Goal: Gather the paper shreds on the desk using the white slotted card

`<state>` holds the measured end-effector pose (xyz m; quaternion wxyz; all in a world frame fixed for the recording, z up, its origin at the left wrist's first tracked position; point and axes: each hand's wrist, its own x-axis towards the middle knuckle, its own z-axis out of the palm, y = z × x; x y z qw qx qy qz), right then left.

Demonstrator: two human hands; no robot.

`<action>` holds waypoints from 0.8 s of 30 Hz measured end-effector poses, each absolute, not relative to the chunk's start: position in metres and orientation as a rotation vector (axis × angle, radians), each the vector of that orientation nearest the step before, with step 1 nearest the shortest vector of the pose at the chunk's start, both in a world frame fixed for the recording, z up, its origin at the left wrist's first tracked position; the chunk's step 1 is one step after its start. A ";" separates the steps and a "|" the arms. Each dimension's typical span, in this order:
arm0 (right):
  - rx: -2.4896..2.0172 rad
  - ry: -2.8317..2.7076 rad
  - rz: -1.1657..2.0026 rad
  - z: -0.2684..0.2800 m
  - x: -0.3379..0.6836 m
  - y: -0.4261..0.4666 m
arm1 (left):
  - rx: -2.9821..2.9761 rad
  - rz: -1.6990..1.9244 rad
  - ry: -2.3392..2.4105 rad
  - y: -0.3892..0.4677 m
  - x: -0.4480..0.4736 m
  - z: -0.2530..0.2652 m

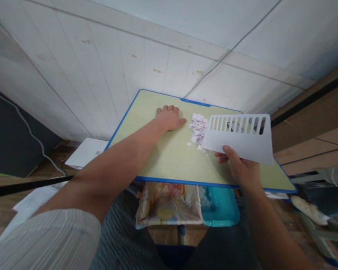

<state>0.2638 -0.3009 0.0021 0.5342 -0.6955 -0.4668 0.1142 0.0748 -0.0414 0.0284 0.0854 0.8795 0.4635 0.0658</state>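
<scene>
Pinching wht panel (pixel 239 139) — R grip (pixel 243 169); L grip (pixel 169 119) spread on tabletop (pixel 174 159).

Left hand (pixel 169 119): palm down, pressed flat by the look of it. Fingers (pixel 171 108) slightly parted, aimed away from the body. Left thumb (pixel 182 121) juts out toward the person's other side. Left forearm (pixel 121 155) bare, running diagonally forward and inward. Right hand (pixel 243 168): pinch grip, right thumb (pixel 229 151) on top, fingertips curled underneath, some hidden from me. Right forearm (pixel 274 227) also bare, angled inward. Hands well apart, left farther forward.
</scene>
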 end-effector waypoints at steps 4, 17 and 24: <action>-1.611 -1.209 0.337 0.016 0.265 -0.292 | 2.623 0.211 1.373 -0.042 0.075 0.028; -1.565 -1.472 0.455 0.028 0.276 -0.283 | 2.621 0.241 1.380 -0.045 0.073 0.025; -1.574 -1.288 0.440 0.026 0.249 -0.304 | 2.600 0.220 1.395 -0.042 0.076 0.026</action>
